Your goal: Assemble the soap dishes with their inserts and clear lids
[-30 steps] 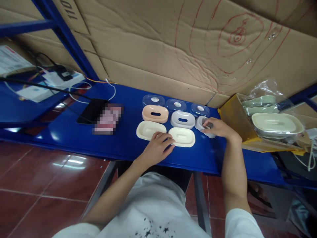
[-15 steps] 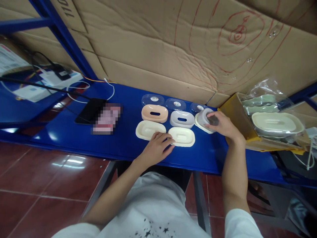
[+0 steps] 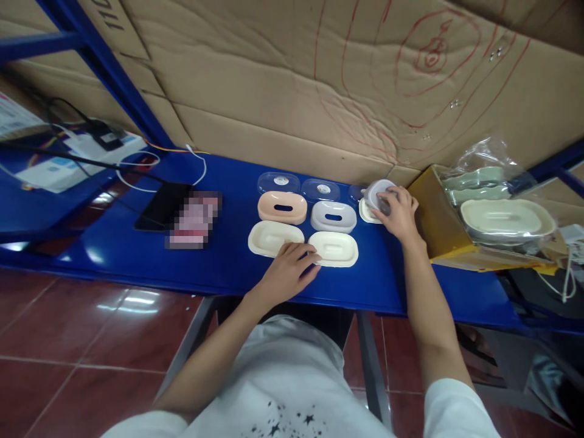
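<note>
My right hand grips a pale lilac soap dish, tilted above a cream tray at the right of the group. Fingers hide part of the dish. My left hand lies with fingers apart over the near edges of two cream oval trays, a left one and a right one. Behind these stand a peach soap dish and a lilac soap dish, each with a slot in its floor. Clear oval lids with round stickers lie in the back row.
A yellow-edged carton at the right holds bagged green pieces and a bagged cream dish. To the left are a black device, a blurred pink item and cables. A cardboard wall backs the blue tabletop.
My right hand has shifted back and slightly left with the lilac dish, which is now tilted more. My left hand has stayed almost still. The view has shifted a little.
</note>
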Demonstrator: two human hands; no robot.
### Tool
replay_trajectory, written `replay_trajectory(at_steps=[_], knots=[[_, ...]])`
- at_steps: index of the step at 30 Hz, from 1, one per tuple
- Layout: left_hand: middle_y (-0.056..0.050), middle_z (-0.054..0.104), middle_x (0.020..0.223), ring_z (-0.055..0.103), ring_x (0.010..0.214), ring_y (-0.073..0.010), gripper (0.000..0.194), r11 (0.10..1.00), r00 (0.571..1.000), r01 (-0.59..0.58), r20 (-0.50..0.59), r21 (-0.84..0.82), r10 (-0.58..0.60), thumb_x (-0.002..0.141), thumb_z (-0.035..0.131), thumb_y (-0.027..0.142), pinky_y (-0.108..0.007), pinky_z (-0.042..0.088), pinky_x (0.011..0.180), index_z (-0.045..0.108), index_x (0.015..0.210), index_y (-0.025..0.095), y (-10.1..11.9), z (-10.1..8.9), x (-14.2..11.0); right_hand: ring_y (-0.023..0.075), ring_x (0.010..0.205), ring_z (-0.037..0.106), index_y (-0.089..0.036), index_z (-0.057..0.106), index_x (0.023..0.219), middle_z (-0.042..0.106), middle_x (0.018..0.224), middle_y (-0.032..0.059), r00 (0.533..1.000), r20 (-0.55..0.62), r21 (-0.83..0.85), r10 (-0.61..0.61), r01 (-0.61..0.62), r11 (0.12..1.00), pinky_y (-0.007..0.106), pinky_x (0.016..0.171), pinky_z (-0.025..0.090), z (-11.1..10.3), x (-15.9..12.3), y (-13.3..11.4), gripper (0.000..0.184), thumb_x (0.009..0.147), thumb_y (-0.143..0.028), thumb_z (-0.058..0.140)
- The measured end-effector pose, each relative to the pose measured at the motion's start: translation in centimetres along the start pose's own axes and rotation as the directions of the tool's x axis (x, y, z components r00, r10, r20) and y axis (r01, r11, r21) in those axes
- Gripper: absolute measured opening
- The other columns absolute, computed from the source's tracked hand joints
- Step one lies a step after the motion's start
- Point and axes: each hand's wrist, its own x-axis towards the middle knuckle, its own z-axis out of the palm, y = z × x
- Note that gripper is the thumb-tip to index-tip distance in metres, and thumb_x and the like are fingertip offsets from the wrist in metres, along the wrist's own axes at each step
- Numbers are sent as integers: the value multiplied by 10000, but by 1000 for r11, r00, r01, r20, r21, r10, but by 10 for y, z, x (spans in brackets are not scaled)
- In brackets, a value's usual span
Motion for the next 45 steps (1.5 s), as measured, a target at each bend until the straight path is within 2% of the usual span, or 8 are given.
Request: replay_trajectory(at_steps=[5,13,19,21,25,35,41,45], knots=[[-88,739,1237,684,1144,-260,165,1000,1000,11,9,-2,-11,1105,586,257,-461,516,1069,724,1184,216,1,-1,0,464,1543,384,-312,667,1370,544,1578,164,999,44,59,21,-24,998,713,1207,272,0,2,4,483,947,-545,660],[-93,731,1248,680,1150,-266,160,1000,1000,11,26,3,-11,1104,584,254,-462,519,1071,717,1182,212,0,0,-1,464,1378,577,-331,728,1272,666,1432,124,938,347,157,6,-65,985,724,1120,420,-19,-9,6,557,793,-603,813],[-96,733,1261,682,1168,-270,173,1000,999,23,30,6,-24,1099,592,262,-475,530,1068,733,1193,227,0,1,-1,337,1159,732,-347,749,1238,760,1302,58,847,527,332,-78,-120,935,487,1005,595,-54,-26,5,550,830,-714,770],[-94,733,1262,682,1170,-268,171,1000,999,25,31,5,-25,1099,595,265,-472,531,1069,733,1193,230,0,1,-1,339,1219,714,-336,707,1308,746,1366,62,877,470,386,-95,-107,916,480,1042,584,-58,-25,5,562,882,-702,725],[-85,733,1262,683,1181,-266,162,1000,999,26,35,7,-26,1101,595,268,-461,532,1070,725,1193,239,0,1,0,427,1399,582,-323,686,1280,677,1451,100,970,237,267,-48,-18,963,670,1183,410,-46,-15,2,454,873,-510,758],[-96,729,1271,674,1199,-274,162,1000,999,16,38,2,-17,1103,595,265,-467,514,1088,718,1199,221,-3,3,-1,416,1438,560,-318,692,1058,730,1337,70,912,391,257,-124,22,966,768,1227,271,-16,-16,-10,308,750,-293,692],[-78,746,1270,706,1197,-239,159,1000,1000,6,17,12,-7,1096,606,259,-492,459,1165,723,1200,233,-1,1,1,402,1293,674,-300,686,959,789,1192,70,941,306,239,-145,71,968,795,1190,277,-13,-15,-19,136,841,-324,623],[-88,733,1363,679,1295,-265,240,999,1000,-9,20,41,8,1096,603,279,-539,393,1236,712,1308,254,-22,-22,7,380,1248,698,-287,695,1047,793,1243,103,970,168,230,-173,132,964,748,1179,300,-15,-11,-38,171,954,-364,574]])
